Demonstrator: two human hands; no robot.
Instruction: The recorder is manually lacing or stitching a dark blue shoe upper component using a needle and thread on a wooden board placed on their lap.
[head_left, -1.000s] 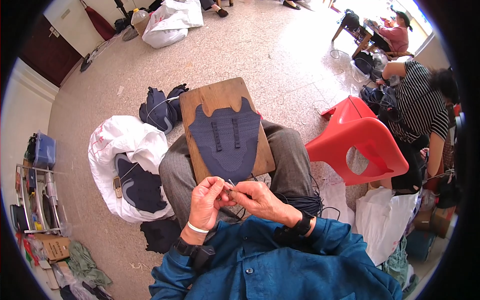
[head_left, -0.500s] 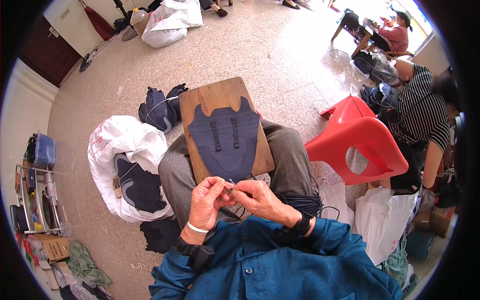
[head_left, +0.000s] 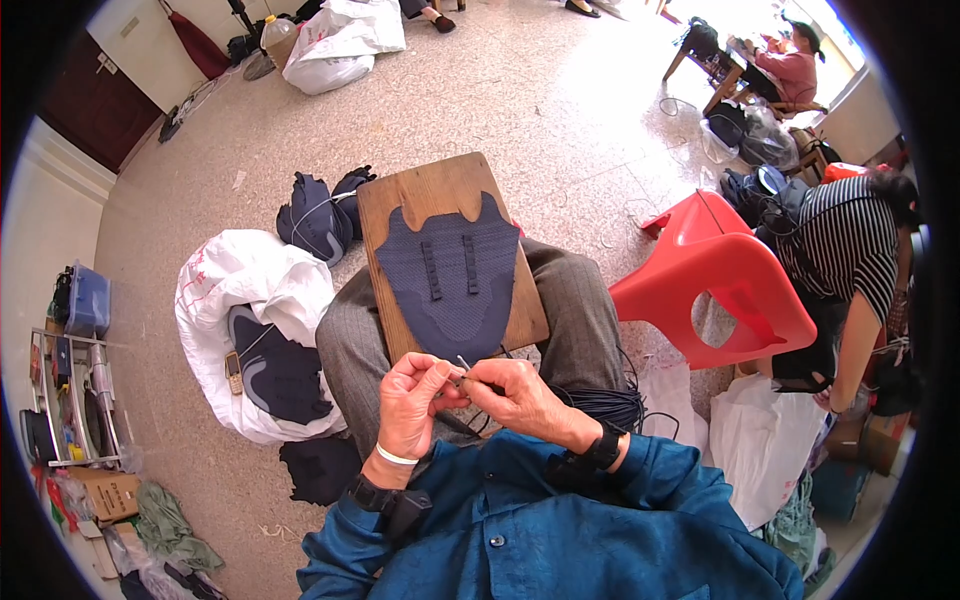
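My left hand (head_left: 408, 402) and my right hand (head_left: 525, 402) meet in front of my chest, both closed in a pinch. Between the fingertips is something small; a thin pale tip sticks up from it, too small to name. Just beyond my hands, a dark blue knitted shoe upper (head_left: 450, 310) lies flat on a wooden board (head_left: 420, 190) across my lap. Two rows of dark loops run down its middle. A bundle of dark cord (head_left: 605, 405) rests by my right thigh, close to my right wrist.
To the left, a white sack (head_left: 205, 300) holds more dark uppers and a phone (head_left: 234, 373). Tied uppers (head_left: 318, 220) lie beyond it. On the right are a red plastic stool (head_left: 740, 275), a white bag (head_left: 765, 440) and a bending person in stripes (head_left: 845, 240).
The person in stripes has shifted, with the head farther right and an arm reaching down to the white bag. My hands stay nearly in place, still pinching.
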